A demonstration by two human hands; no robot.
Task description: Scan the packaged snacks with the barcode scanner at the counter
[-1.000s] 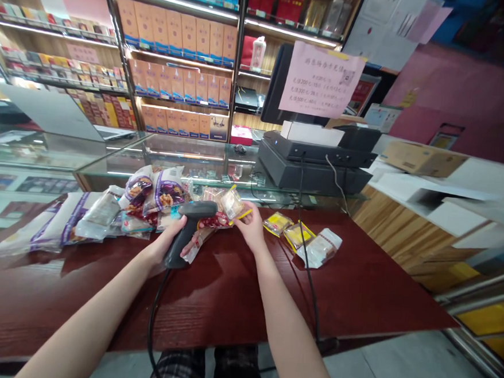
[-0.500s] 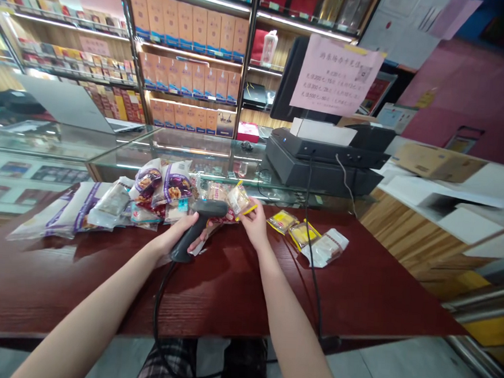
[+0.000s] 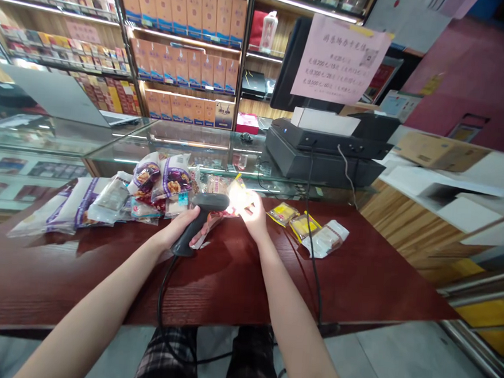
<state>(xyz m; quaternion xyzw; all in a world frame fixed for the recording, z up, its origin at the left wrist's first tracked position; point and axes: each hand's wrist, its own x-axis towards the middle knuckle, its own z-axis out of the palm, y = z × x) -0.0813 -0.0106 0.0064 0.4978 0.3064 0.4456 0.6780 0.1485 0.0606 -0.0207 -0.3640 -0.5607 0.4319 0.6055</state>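
With the scanner as the clock's centre and twelve straight ahead, lit shelving point(image 3: 189, 66) stands at twelve, well beyond everything else, with rows of orange-and-blue boxes on it. The dark red table point(image 3: 227, 294) spreads around the centre on both sides, and the glass counter point(image 3: 169, 140) sits behind it, also toward twelve. At two o'clock a black cash drawer point(image 3: 318, 162) rests on that counter; the monitor point(image 3: 284, 70) rises at one, a pink handwritten sheet point(image 3: 336, 68) fixed over it. A heap of purple-and-white snack bags point(image 3: 173, 178) lies at ten, near the left hand. The left hand point(image 3: 172, 234) is wrapped around the grip of the scanner point(image 3: 194, 225), whose head points toward three and whose black cord point(image 3: 160, 298) drops toward six. The right hand point(image 3: 255, 221), apart from the left, pinches a small packet point(image 3: 236, 195) at two o'clock, just off the scanner's nose; bright light washes out its face, and whether the two touch I cannot tell. At three lie a white packet point(image 3: 329, 239) and two yellow-edged packets point(image 3: 283, 213), close together on the table.
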